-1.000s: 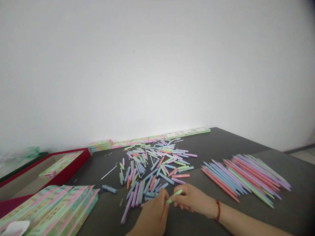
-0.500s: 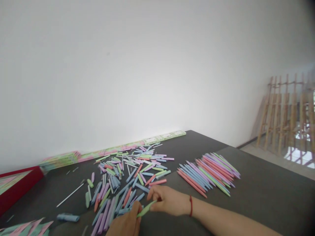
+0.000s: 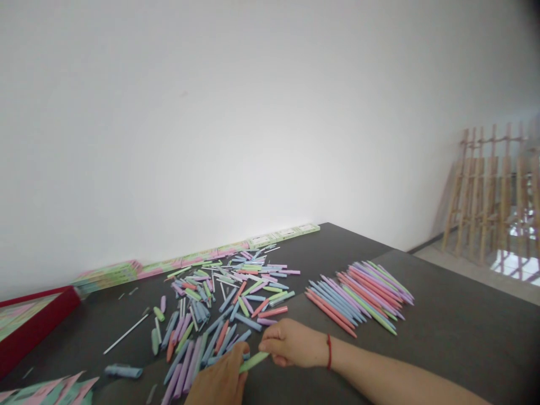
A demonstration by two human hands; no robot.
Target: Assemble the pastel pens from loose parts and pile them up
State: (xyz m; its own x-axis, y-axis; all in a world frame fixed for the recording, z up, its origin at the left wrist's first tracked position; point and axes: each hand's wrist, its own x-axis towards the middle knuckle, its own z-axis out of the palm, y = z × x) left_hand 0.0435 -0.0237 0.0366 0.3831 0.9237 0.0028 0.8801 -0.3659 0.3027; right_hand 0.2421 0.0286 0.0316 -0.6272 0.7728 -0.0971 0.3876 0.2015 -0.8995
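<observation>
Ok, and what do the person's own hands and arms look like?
The right hand is ungloved, with a thin red bracelet at the wrist and no sleeve showing on the forearm. The left hand is ungloved too.

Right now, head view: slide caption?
Left hand and right hand hold a green piece, scattered pen parts ahead, lined-up pens to the right.

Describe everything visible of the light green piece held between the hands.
The light green piece is slim, slightly rounded and plain, with a matte, plastic-like look. It slants across the gap between the left hand and the right hand, its right end higher in the picture. Fingers of both hands hold it and hide its ends. Behind it shows the dark table.
</observation>
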